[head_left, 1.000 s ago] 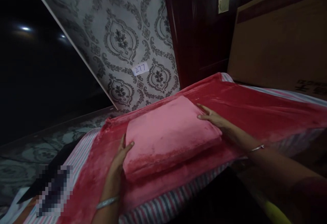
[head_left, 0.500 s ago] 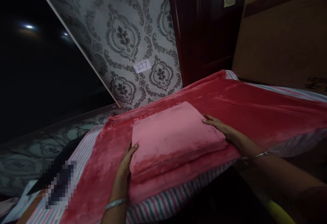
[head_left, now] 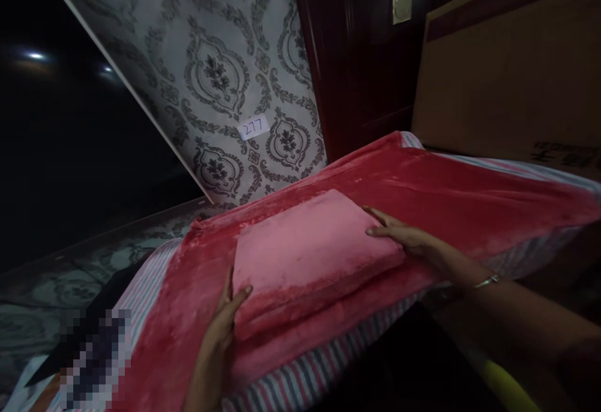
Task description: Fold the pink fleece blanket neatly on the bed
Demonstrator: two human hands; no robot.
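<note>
A pink, plush-looking folded blanket (head_left: 310,243) lies as a thick rectangle on a red cloth (head_left: 441,193). My left hand (head_left: 230,309) grips its left edge, thumb on top and the other fingers down the side. At the right edge, my right hand (head_left: 399,233) holds it the same way, thumb over the upper face. Both hands' fingertips are partly hidden behind the folded blanket. Beneath the red cloth, a striped cloth (head_left: 300,374) shows along the near edge.
A large cardboard box (head_left: 507,67) stands at the back right. Behind the cloth is a patterned wall (head_left: 216,74) with a paper label (head_left: 254,126) reading 277. A dark screen-like panel (head_left: 75,149) fills the left. Something yellow (head_left: 504,387) shows at lower right.
My left thumb sits lower along the left edge, and my right thumb reaches farther over the top. The folded blanket stays in nearly the same place while the whole view has shifted slightly.
</note>
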